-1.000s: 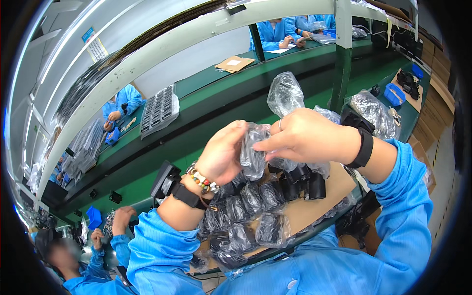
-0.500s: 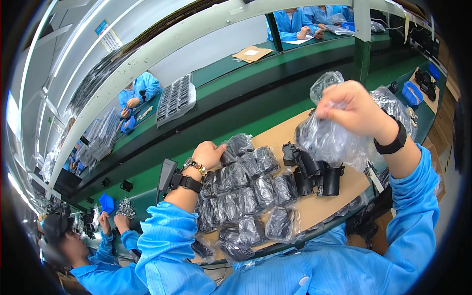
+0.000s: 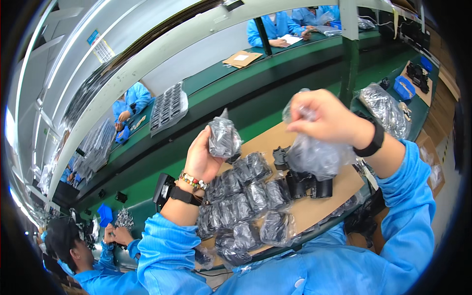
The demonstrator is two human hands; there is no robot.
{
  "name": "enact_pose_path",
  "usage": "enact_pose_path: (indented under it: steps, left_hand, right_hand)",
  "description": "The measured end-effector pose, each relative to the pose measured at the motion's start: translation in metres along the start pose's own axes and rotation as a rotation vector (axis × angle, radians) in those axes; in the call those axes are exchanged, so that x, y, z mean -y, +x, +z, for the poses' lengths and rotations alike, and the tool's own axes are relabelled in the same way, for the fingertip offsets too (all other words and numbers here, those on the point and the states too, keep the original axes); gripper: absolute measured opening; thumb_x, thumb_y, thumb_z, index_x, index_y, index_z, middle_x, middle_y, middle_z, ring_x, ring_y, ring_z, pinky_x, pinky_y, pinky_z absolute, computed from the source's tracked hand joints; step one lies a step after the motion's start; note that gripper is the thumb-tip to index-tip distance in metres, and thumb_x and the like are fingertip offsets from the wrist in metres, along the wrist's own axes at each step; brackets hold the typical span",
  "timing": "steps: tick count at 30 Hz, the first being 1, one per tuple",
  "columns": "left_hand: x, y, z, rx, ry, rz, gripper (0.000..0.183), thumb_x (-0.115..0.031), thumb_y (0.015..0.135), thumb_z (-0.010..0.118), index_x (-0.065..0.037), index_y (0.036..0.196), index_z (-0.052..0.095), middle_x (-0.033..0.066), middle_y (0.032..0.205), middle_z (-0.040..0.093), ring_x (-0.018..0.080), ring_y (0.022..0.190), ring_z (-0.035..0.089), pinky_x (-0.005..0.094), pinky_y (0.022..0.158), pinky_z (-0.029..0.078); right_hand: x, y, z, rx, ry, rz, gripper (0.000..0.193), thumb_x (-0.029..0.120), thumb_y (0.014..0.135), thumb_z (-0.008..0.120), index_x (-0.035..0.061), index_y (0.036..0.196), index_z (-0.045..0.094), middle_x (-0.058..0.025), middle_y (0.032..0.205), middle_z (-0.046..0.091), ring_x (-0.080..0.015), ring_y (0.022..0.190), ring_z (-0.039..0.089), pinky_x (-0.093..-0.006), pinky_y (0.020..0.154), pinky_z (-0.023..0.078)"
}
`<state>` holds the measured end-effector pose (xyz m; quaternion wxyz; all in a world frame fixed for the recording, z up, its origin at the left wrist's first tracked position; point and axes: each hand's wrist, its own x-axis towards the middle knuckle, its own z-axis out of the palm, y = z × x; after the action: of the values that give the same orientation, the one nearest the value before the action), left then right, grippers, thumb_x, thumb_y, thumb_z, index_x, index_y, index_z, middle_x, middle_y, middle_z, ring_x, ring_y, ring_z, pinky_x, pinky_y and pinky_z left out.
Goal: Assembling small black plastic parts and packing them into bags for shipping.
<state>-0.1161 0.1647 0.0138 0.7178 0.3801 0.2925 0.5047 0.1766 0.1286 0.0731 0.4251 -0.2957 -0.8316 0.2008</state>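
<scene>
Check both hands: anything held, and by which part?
Left hand: plastic-wrapped dark part, gripped at its lower left side. Right hand: clear plastic, held near its top.

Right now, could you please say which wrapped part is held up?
The wrapped part in the left hand; the wrapped parts below lie grouped on the cardboard.

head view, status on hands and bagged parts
Left hand holding one bagged part. Right hand gripping loose clear plastic. Other bagged parts on cardboard. Plastic partly hides unwrapped black parts.
</scene>
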Motion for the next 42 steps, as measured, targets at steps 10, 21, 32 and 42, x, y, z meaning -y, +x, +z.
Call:
enact_pose_path:
  steps: [10, 21, 32, 42]
  left_hand:
    - [0.027, 0.007, 0.076, 0.287, 0.166, -0.143, 0.039, -0.036, 0.098, 0.037, -0.005, 0.116, 0.052, 0.0055, 0.109, 0.060, 0.0137, 0.095, 0.057, 0.0293, 0.081, 0.046]
    - [0.053, 0.028, 0.042, 0.317, 0.752, 0.014, 0.048, -0.041, 0.098, 0.036, -0.004, 0.127, 0.047, 0.0066, 0.123, 0.054, 0.0151, 0.115, 0.048, 0.0330, 0.096, 0.037]
    - [0.052, 0.029, 0.061, 0.363, 0.430, 0.019, 0.067, -0.052, 0.096, 0.028, 0.000, 0.138, 0.030, 0.0180, 0.138, 0.038, 0.0278, 0.129, 0.037, 0.0383, 0.105, 0.029]
    - [0.052, 0.032, 0.067, 0.415, 0.287, -0.020, 0.067, -0.054, 0.096, 0.023, -0.002, 0.136, 0.035, 0.0130, 0.134, 0.043, 0.0232, 0.124, 0.042, 0.0386, 0.103, 0.033]
  right_hand:
    - [-0.007, 0.012, 0.014, 0.195, -0.107, -0.088, 0.016, 0.018, 0.077, 0.067, 0.0070, 0.089, 0.069, -0.0141, 0.072, 0.065, -0.0264, 0.066, 0.063, -0.0345, 0.060, 0.048]
    - [-0.015, 0.008, -0.023, 0.137, 0.107, 0.142, 0.016, 0.012, 0.078, 0.069, -0.0031, 0.081, 0.068, -0.0044, 0.068, 0.065, -0.0064, 0.064, 0.056, -0.0239, 0.061, 0.046]
    - [-0.020, 0.015, -0.015, 0.171, 0.054, 0.175, 0.009, 0.008, 0.078, 0.067, -0.0014, 0.079, 0.067, -0.0072, 0.071, 0.064, -0.0112, 0.067, 0.058, -0.0259, 0.061, 0.046]
    - [-0.012, 0.029, -0.013, 0.046, -0.002, 0.028, 0.011, 0.008, 0.080, 0.065, -0.0028, 0.081, 0.068, -0.0077, 0.072, 0.066, -0.0105, 0.069, 0.061, -0.0253, 0.064, 0.049]
